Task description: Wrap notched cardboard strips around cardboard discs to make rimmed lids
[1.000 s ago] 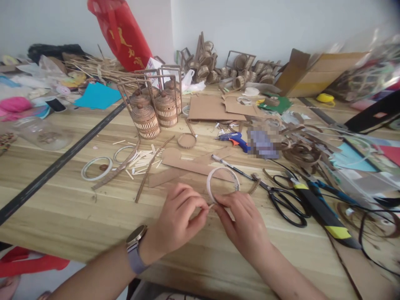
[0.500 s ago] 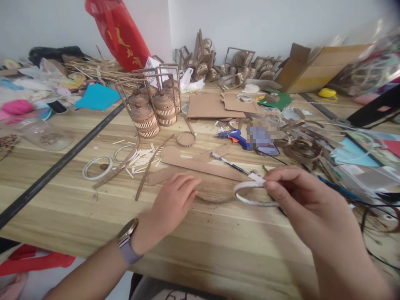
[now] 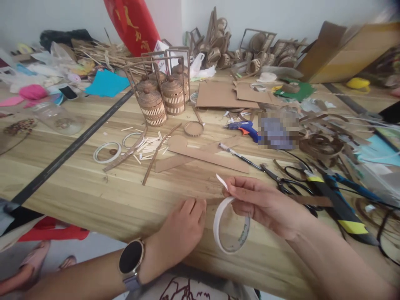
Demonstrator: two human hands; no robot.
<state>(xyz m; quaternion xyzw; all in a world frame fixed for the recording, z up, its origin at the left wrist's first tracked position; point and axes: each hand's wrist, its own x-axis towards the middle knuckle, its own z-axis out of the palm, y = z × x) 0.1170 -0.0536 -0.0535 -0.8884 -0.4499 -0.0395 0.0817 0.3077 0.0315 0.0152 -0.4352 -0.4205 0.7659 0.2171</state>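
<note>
Hands at a cluttered wooden table, pale wall behind.

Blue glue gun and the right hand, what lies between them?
The head view shows a pen and, nearer the right hand, the end of a cardboard strip.

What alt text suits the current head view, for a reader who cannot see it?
A person's right hand holds a roll of white tape with its loose end sticking up; the left hand is by a brown strip at a wooden table. Beyond are a blue glue gun and lidded baskets.
</note>
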